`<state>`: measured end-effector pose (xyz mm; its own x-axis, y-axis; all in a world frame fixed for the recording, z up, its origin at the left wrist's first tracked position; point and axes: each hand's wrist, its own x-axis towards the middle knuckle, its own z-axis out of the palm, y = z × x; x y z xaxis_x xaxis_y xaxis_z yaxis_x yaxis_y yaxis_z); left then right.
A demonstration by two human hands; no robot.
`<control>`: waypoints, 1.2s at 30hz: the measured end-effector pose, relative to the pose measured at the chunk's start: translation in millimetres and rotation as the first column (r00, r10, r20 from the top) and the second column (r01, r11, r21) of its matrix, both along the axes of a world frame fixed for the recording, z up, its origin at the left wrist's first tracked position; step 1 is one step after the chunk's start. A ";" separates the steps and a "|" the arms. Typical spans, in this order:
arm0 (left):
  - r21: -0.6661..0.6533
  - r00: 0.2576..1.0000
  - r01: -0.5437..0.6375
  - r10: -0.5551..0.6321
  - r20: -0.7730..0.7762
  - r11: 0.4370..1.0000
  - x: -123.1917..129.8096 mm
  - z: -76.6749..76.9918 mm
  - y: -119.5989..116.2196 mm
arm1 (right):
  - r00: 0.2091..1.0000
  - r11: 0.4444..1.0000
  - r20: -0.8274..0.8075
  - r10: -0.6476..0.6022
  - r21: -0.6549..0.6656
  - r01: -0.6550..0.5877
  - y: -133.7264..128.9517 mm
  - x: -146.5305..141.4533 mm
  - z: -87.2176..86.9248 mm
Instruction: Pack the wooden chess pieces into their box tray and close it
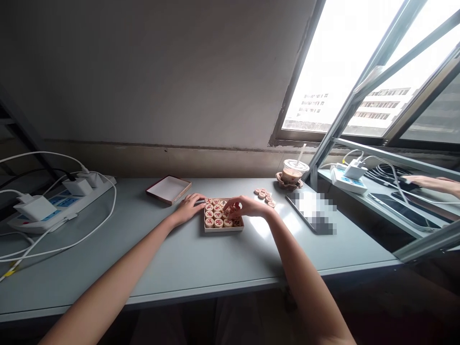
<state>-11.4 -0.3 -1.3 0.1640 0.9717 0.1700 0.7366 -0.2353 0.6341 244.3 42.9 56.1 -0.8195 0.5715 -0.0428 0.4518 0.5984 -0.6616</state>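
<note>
A shallow box point(223, 229) stands on the grey table, filled with rows of round wooden pieces point(218, 223) marked with red or dark characters. My left hand point(189, 208) rests at the box's left edge, fingers spread and holding nothing. Over the right part of the box is my right hand point(240, 206), its fingers bent down onto the pieces; whether they grip one is hidden. Several loose round pieces point(263, 194) lie on the table to the right of the box. The box's lid point(168, 188) lies open side up at the back left.
A drink cup point(293, 172) sits in a cardboard holder near a tablet point(312, 213) on the right. Power strips with white cables point(63, 206) lie at the left. Beyond the metal frame, another person's hand point(427, 182) reaches over a second table with cables and phones.
</note>
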 end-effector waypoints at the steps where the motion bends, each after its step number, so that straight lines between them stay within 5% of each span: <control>1: -0.003 1.000 -0.001 0.001 -0.005 1.000 0.1 0.2 0.1 | 1.000 1.000 0.000 0.003 0.000 -0.003 1.0 -0.3 -2.0; 8: 0.005 1.000 0.014 -0.014 -0.023 1.000 0.1 0.4 1.9 | 0.996 0.996 -0.029 0.089 -0.022 -0.090 8.0 5.8 -5.9; 16: 0.028 1.000 0.026 -0.026 -0.017 0.999 -0.8 -0.2 1.4 | 0.999 0.998 0.013 0.050 -0.043 -0.049 3.7 0.5 -6.2; 20: 0.013 0.999 0.031 -0.030 -0.014 0.999 -0.9 0.2 0.6 | 0.999 0.999 0.004 -0.042 0.035 0.042 4.4 8.6 1.2; 23: -0.011 1.000 0.020 -0.021 -0.021 1.000 -0.8 0.4 0.8 | 0.974 0.971 0.036 -0.225 0.084 0.222 8.1 30.6 7.5; 29: 0.023 0.999 0.035 -0.034 -0.016 0.999 -2.3 -3.4 2.6 | 0.791 0.799 0.117 -0.600 0.048 0.599 20.5 80.0 -1.4; 36: 0.020 1.000 0.023 -0.023 -0.018 1.000 -2.1 -4.0 2.8 | 0.783 0.786 0.070 -0.618 0.041 0.617 27.9 80.5 -13.1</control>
